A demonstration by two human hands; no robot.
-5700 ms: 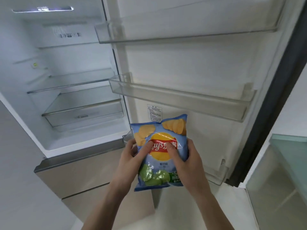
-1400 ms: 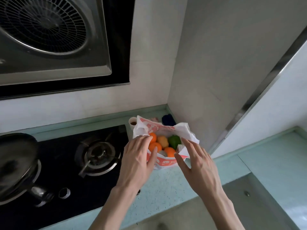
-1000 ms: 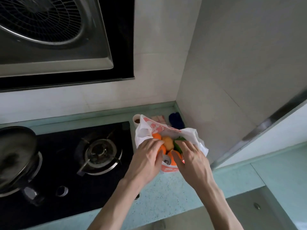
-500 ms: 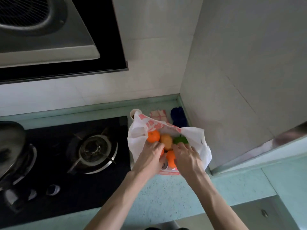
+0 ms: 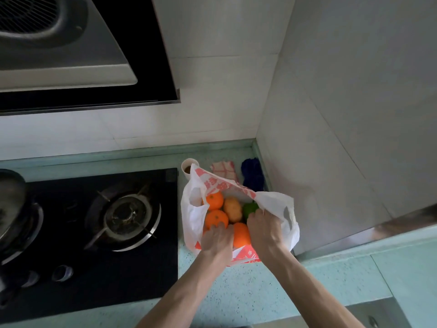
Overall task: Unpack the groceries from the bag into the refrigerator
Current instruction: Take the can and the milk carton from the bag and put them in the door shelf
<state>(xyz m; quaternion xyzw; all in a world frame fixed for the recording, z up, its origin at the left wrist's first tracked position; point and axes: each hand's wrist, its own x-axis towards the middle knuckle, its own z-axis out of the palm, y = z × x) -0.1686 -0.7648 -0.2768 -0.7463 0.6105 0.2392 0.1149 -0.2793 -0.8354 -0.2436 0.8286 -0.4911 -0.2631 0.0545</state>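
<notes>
A white plastic bag (image 5: 287, 210) with orange-red print stands open on the pale green counter (image 5: 236, 292), right of the stove. Inside it lie three oranges (image 5: 215, 201), a yellowish fruit (image 5: 233, 209) and a green fruit (image 5: 249, 208). My left hand (image 5: 218, 241) reaches over the bag's near rim, its curled fingers against the front orange (image 5: 216, 218); the fingertips are hidden. My right hand (image 5: 263, 229) is in the bag's mouth beside the green fruit, fingers closed where the right rim drapes off it.
A black gas hob (image 5: 123, 216) lies left of the bag, with a pot (image 5: 14, 209) on its left burner and a range hood (image 5: 59, 43) overhead. Behind the bag stand a cup (image 5: 188, 166), a checked cloth (image 5: 223, 169) and a blue cloth (image 5: 253, 172). A wall (image 5: 331, 138) rises on the right.
Earlier I held a crisp bag at the open fridge; now I face the counter. In the last second both hands went into the bag and its mouth spread wider.
</notes>
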